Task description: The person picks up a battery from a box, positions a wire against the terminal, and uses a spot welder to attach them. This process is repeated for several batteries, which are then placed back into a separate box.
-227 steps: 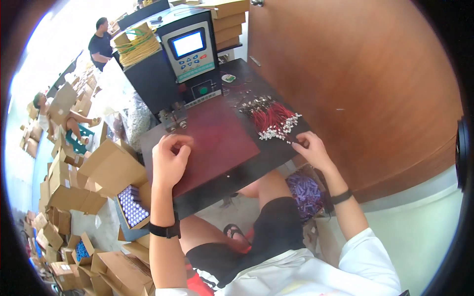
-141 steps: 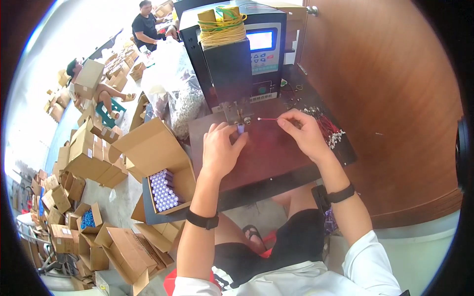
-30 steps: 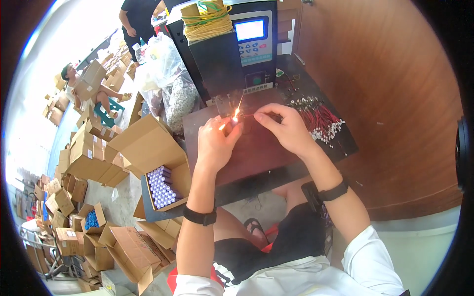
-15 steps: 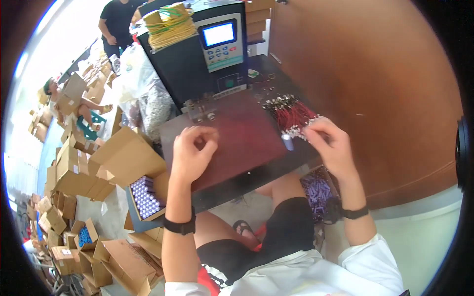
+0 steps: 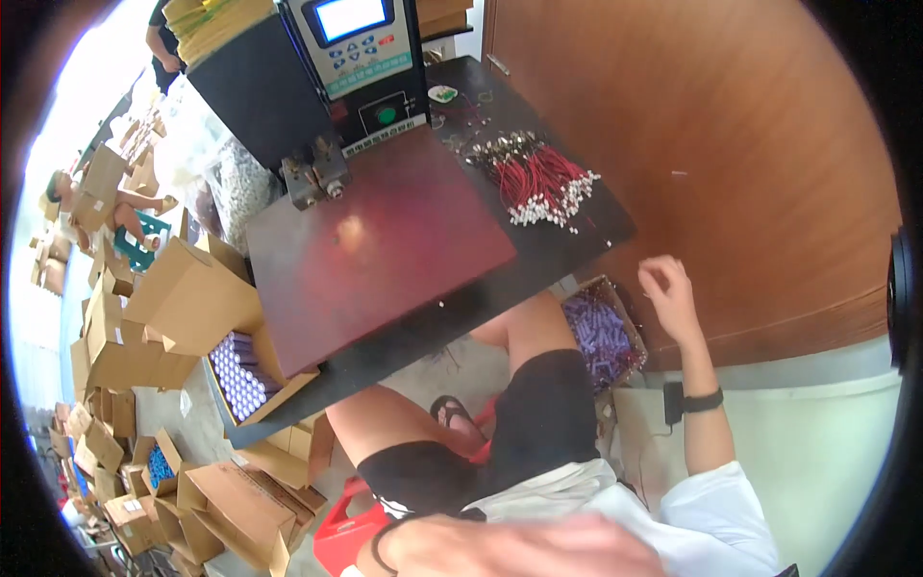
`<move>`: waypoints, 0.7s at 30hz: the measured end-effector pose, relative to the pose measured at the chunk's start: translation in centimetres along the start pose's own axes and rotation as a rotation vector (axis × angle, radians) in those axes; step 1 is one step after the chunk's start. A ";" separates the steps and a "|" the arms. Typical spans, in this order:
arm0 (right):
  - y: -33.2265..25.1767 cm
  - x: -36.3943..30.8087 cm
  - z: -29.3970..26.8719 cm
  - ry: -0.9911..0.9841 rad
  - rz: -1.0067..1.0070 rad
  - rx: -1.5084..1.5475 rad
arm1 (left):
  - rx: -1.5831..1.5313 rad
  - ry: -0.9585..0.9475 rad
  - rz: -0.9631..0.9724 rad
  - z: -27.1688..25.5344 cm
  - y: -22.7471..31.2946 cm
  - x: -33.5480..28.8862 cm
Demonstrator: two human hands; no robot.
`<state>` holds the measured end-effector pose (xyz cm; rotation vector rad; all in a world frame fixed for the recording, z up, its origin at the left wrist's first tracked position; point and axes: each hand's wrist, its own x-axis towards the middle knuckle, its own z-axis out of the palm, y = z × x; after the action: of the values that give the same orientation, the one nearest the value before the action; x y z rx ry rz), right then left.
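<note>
My right hand (image 5: 670, 293) is raised off the right edge of the black table (image 5: 577, 231), its thumb and fingers curled together; whether anything small is pinched there I cannot make out. My left hand (image 5: 548, 546) is smeared by motion low in the view, in front of my white shirt, and its fingers cannot be read. On the table, a bundle of red and black wires with white connectors (image 5: 543, 183) lies right of a dark red board (image 5: 385, 250). Below my right hand's side of the table, a carton holds a heap of purple cylindrical cells (image 5: 598, 332).
A black machine with a lit screen (image 5: 352, 17) stands behind the board, its metal electrode head (image 5: 317, 175) over the board's far edge. At left an open carton has rows of purple cells (image 5: 240, 377). Brown cartons (image 5: 240, 505) crowd the floor; a brown panel (image 5: 731, 192) bounds the right.
My left hand has come off the board down towards my body. My right hand has left the wires and moved right. A blurred purple cell at the table edge is gone; the view has shifted.
</note>
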<state>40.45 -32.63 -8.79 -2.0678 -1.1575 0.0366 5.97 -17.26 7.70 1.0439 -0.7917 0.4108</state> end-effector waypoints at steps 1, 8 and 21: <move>-0.8 1.2 0.6 0.008 -0.042 -0.013 | -0.093 -0.041 0.018 1.0 0.5 0.4; -3.3 6.8 5.2 -0.046 -0.055 -0.172 | -0.279 -0.003 -0.011 3.8 2.8 -0.9; -3.2 8.7 5.9 -0.081 -0.015 -0.041 | -0.015 0.027 0.091 4.8 6.0 -3.7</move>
<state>41.16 -21.66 -8.24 -2.1106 -1.2315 0.0909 -2.20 -18.56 9.81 0.9883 -0.8190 0.4951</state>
